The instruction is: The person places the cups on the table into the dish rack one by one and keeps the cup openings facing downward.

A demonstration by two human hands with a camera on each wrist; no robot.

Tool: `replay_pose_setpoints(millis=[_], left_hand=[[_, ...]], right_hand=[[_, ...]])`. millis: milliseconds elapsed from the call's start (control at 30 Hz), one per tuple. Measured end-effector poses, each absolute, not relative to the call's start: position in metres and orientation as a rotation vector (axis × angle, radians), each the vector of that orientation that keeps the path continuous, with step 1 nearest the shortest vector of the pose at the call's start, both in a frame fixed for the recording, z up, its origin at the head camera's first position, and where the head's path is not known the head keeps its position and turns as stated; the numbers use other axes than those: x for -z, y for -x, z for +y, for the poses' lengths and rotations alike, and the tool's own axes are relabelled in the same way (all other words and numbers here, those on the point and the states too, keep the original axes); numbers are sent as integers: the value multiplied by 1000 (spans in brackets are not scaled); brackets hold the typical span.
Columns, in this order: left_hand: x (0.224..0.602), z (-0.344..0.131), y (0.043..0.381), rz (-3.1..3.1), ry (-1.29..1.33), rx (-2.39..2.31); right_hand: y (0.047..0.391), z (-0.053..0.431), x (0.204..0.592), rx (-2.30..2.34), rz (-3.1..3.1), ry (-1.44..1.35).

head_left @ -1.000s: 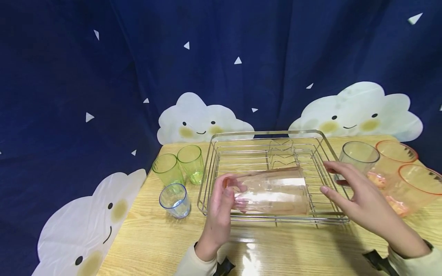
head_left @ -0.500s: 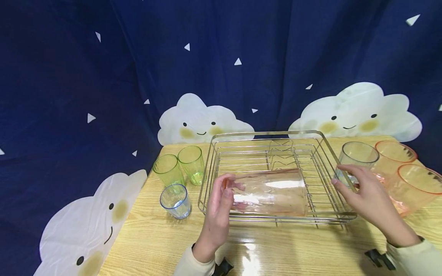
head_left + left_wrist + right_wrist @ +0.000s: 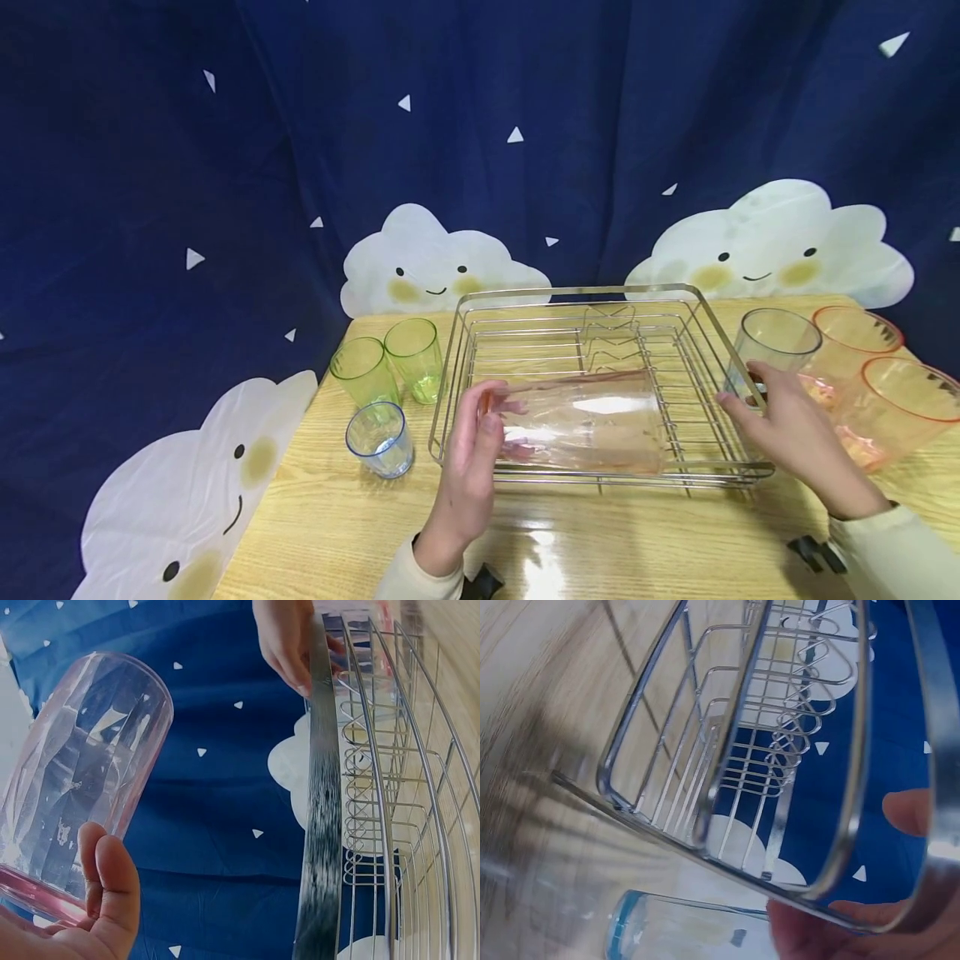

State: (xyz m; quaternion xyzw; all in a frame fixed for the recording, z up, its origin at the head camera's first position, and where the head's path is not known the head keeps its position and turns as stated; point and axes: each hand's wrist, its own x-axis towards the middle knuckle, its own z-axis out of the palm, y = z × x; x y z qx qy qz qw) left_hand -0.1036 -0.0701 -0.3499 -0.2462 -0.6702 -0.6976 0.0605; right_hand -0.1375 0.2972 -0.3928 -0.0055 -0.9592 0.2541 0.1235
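**Pink glass held sideways above a wire rack**

A person's left hand (image 3: 468, 475) grips a clear pink glass (image 3: 588, 427) by its base, fingers and thumb curled round it. The glass lies nearly level above the front of a metal wire rack (image 3: 592, 291), its rim pointing right. The right hand (image 3: 787, 432) grips the rack's right rim. On the wooden worktop (image 3: 337, 533), two green glasses (image 3: 417, 367) and a blue-rimmed glass (image 3: 384, 446) stand left of the rack; a grey-rimmed glass (image 3: 780, 340) and two orange-rimmed glasses (image 3: 903, 408) stand right.
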Motion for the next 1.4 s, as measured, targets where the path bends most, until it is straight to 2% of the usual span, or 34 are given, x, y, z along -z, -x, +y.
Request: replay_pose_setpoints(millis=[500, 900, 1400], left_hand=[[339, -85, 111, -2082, 783, 1940], [306, -105, 122, -2277, 598, 1736], [272, -98, 155, -2434, 480, 1505]], right_hand=[[147, 300, 404, -762, -2867, 84], [146, 295, 407, -777, -2825, 92], [146, 308, 409, -816, -2857, 124]])
